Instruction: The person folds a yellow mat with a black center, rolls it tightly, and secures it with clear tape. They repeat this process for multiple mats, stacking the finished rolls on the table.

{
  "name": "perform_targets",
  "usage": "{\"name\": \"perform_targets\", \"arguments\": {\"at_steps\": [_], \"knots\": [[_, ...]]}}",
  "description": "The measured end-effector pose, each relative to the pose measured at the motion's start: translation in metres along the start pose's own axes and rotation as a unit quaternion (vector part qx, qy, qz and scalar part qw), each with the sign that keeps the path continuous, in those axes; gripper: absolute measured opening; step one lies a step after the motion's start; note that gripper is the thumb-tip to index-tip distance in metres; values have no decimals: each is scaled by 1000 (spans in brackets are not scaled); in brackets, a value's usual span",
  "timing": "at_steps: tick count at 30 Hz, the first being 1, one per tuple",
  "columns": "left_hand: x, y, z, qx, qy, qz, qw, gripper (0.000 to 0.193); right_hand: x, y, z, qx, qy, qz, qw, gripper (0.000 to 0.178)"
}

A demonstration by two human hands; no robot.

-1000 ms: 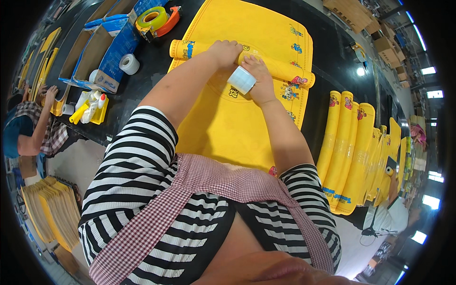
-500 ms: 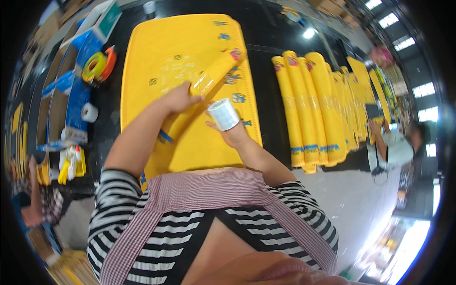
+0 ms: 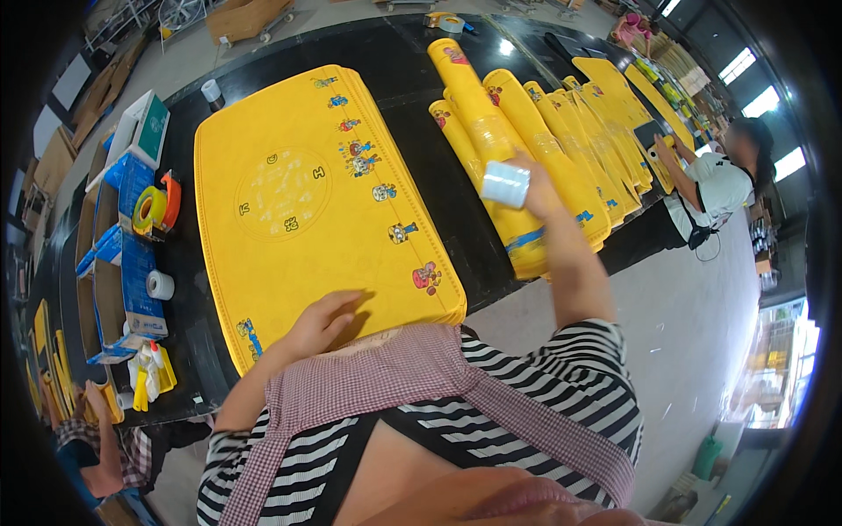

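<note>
My right hand [image 3: 539, 188] is out to the side, against a rolled yellow mat [image 3: 469, 101] that slants across the top of other rolled mats [image 3: 605, 149] and reaches away beyond my fingers. A white roll [image 3: 506, 184] sits at that hand and hides most of the fingers, so I can't make out how tightly they are curled or whether they really grip the mat. My left hand [image 3: 320, 329] has nothing in it; its fingers are loosely bent, thumb apart, at the near end of a flat yellow mat [image 3: 324, 210] that stretches ahead of it on the black desk [image 3: 403, 114]. The top mat looks to me the likeliest trouble: perched on rounded neighbours, it could roll off if I let go carelessly. The white roll might also snag the mat's clear tape [image 3: 495, 136] and lift an end. If I lean in, my apron [image 3: 368, 377] or left hand could drag the flat mat askew. The tape dispenser [image 3: 158, 210], well left of both hands, seems out of harm's way.
</note>
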State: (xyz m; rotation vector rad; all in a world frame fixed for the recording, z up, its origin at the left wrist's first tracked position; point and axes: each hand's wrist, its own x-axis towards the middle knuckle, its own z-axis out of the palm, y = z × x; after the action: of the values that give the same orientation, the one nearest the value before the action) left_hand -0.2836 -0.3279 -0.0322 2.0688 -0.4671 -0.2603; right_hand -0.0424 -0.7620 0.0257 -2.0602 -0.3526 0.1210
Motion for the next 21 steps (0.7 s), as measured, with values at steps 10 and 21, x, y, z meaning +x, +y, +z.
{"name": "perform_targets", "arguments": {"at_steps": [10,21], "knots": [[-53,-11,25,94,182,-40,978,23,38,33,-26,-512,27,175,840,41],[-56,-24,25,35,190,-21,981,22,51,49,-50,-473,43,215,853,41]]}}
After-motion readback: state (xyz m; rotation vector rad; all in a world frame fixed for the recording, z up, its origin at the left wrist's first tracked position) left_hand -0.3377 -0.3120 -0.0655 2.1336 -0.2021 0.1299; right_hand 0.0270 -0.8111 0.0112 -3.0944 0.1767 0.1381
